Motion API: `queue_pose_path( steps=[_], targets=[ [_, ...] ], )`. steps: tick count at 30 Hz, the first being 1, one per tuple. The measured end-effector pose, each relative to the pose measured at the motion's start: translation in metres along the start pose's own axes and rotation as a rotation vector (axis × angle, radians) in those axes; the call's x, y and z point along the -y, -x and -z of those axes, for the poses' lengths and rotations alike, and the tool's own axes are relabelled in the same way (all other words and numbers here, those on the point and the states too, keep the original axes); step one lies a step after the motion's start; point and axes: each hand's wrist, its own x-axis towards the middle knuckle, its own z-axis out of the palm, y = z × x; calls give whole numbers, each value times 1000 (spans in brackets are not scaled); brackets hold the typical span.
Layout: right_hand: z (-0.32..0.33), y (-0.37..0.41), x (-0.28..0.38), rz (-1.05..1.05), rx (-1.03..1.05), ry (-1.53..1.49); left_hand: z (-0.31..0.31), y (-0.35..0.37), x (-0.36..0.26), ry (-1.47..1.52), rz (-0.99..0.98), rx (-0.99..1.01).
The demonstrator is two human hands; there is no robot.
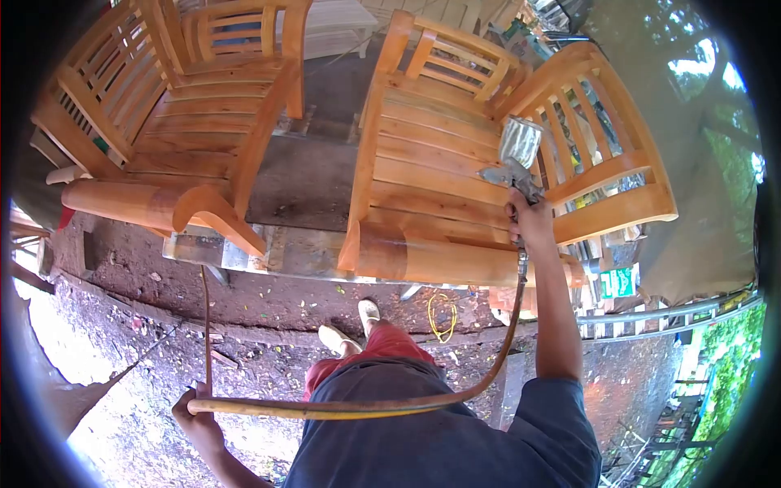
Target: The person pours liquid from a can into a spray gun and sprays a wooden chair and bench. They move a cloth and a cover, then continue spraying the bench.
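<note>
My right hand (pixel 532 220) is wrapped round the handle of a spray gun (pixel 514 175), over the seat of the right wooden bench (pixel 439 154). A metal paint cup (pixel 521 141) sits on the gun, and its nozzle points left across the slats. From the bottom of the handle a yellowish air hose (pixel 480 382) curves down and crosses in front of my body. At the lower left, my left hand (pixel 198 411) is closed round that hose, and a thinner stretch rises from there toward the bench supports.
A second slatted wooden bench (pixel 203 122) stands at the left, also raised on a plank support (pixel 285 252). A yellow coiled cord (pixel 442 317) lies on the dirt floor. At the right are a ladder (pixel 651 324), a green-labelled container (pixel 618 282) and a hanging sheet (pixel 700 187).
</note>
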Motion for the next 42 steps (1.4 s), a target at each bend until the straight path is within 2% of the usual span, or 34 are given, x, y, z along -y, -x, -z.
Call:
queue_pose_path(
  steps=[3,6,7,9,14,16,17,20,21,24,28,33,36,42],
  targets=[
    [-4,14,10,-44,107,-124,4,1,-14,-80,5,72],
    [4,25,4,-23,116,-68,-2,3,-11,-125,-34,111],
    [10,27,1,-17,80,-19,-21,9,3,17,-34,-195],
    [25,29,-9,-4,7,81,-16,6,-2,-76,-50,3],
    [72,26,-35,5,-260,304,-23,-1,-18,-184,-64,265],
    [101,24,-46,-42,-321,395,-29,-3,-19,-244,-94,287],
    [119,17,-63,-31,-451,565,-31,-5,-18,-256,-96,306],
    [143,29,-61,72,-466,774,-42,-6,-18,-275,-109,341],
    [166,20,-85,220,-507,786,-46,-5,-21,-288,-110,353],
    [164,38,-62,104,-415,573,-50,-8,-20,-316,-108,376],
    [124,65,-16,-131,-273,326,-52,-14,-30,-318,-119,426],
    [79,64,-15,-140,-53,169,-49,-19,-38,-315,-130,400],
    [53,64,-13,-91,0,80,-45,-20,-38,-281,-76,381],
    [34,84,6,58,105,-93,-57,-18,-22,-305,-138,429]
  ],
)
